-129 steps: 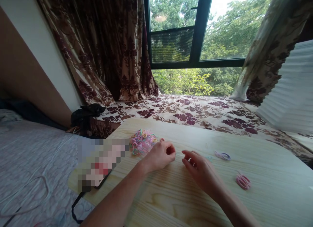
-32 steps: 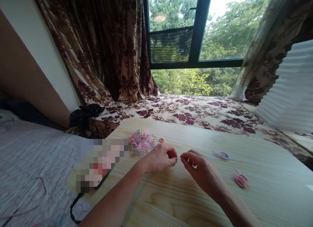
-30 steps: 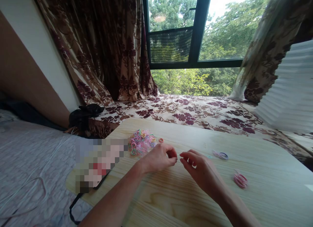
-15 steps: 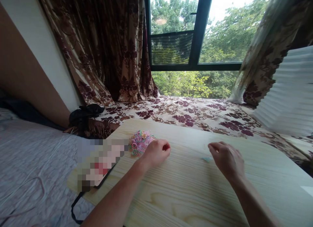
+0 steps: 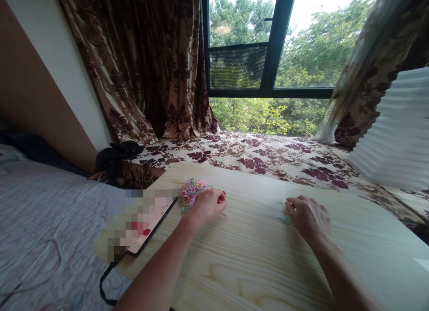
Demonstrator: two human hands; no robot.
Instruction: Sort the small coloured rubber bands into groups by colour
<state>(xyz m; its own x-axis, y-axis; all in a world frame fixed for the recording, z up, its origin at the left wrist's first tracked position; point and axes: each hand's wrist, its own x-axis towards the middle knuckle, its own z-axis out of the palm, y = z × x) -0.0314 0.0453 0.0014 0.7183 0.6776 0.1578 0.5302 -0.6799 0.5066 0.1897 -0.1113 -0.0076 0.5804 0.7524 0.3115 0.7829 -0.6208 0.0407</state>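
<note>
A pile of small multicoloured elastic bands (image 5: 191, 194) lies on the pale wooden table (image 5: 248, 257). My left hand (image 5: 209, 207) rests at the pile's right edge, its fingers curled together and covering part of it. Whatever those fingers hold, if anything, is too small to make out. A faint pinkish band (image 5: 224, 216) shows on the tabletop just below them. Farther right, my right hand (image 5: 310, 217) is low over the table with thumb and forefinger closed together. Beside its fingertips lie a few pale green bands (image 5: 283, 219); anything in the pinch cannot be made out.
A phone-like flat object (image 5: 147, 228), partly blurred out, lies at the table's left edge with a black strap (image 5: 104, 279). Behind the table is a floral-covered window ledge (image 5: 241, 152). A bed (image 5: 43, 212) stands at left, and a white pleated sheet (image 5: 398, 132) hangs at right.
My left hand has shifted slightly left towards the pile, and a pinkish band now shows below it. My right hand has barely moved; its other fingers look a little more spread.
</note>
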